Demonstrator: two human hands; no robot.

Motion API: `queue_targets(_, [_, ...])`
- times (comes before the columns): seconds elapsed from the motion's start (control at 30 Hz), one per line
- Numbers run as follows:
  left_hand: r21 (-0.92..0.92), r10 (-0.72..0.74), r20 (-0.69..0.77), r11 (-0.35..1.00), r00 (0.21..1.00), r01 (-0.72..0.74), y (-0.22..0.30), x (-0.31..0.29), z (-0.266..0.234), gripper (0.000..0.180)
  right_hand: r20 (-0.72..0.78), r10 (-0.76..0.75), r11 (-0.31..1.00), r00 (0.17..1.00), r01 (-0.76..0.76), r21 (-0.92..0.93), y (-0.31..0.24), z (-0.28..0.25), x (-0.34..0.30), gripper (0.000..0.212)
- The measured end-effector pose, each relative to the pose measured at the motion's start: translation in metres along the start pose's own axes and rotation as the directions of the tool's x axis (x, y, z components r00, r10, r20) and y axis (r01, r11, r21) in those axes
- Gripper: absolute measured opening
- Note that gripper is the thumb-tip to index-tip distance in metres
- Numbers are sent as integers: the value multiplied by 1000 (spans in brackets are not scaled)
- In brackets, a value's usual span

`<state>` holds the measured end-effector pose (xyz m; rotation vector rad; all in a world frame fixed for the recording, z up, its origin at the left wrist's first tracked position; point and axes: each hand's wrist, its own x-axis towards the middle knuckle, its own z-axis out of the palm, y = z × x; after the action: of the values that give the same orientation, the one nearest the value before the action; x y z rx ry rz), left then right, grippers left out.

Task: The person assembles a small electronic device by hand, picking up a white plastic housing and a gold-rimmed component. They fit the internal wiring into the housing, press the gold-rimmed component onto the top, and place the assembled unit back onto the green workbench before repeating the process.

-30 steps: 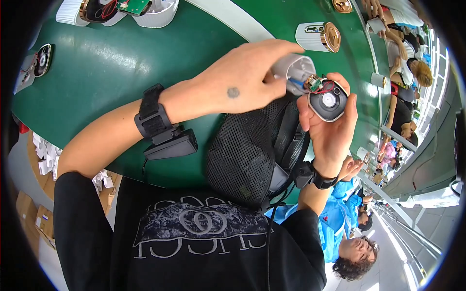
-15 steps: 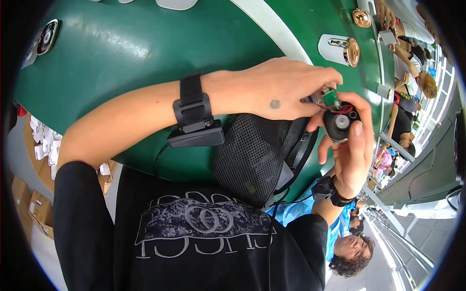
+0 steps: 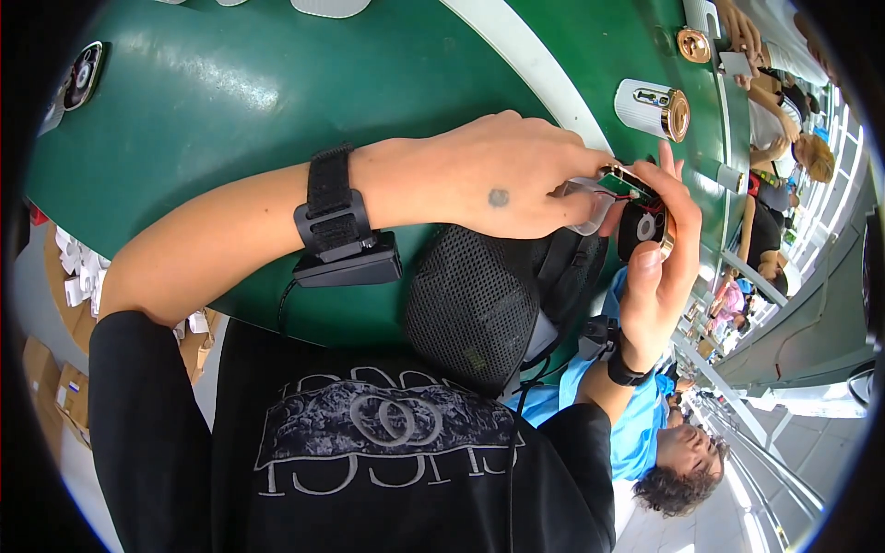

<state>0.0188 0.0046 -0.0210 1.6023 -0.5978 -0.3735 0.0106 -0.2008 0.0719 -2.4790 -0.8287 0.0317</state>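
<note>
At right, our left hand [image 3: 516, 180] pinched the shell [image 3: 593, 227]; our right hand [image 3: 671, 263] half-curled round the speaker [image 3: 645, 227]. Both seemed light, stiff, best held by rims, off fragile wires [image 3: 623, 197].

A black mesh bag [image 3: 472, 304] lies at the near edge of the green desk [image 3: 369, 64], which a pale curved strip [image 3: 518, 57] crosses left of a white cylinder with a gold end [image 3: 638, 109], while cardboard boxes [image 3: 72, 396] stand at lower left and a person in blue [image 3: 636, 444] appears at lower right.
</note>
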Motion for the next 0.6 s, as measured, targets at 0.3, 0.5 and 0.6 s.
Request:
queue_targets(0.3, [55,-150,-30,987,988,152,-1,0,8,42,-68,-32,996,997,27,-81,3,23,3,62])
queue_targets(0.5, [24,-72,2,997,997,72,-10,-3,6,48,53,94,994,994,-90,-62,-15,11,-7,57])
queue_targets(0.6, [-27,0,67,1000,998,2,-15,-4,3,53,85,88,996,992,-86,-32,-10,14,-13,57])
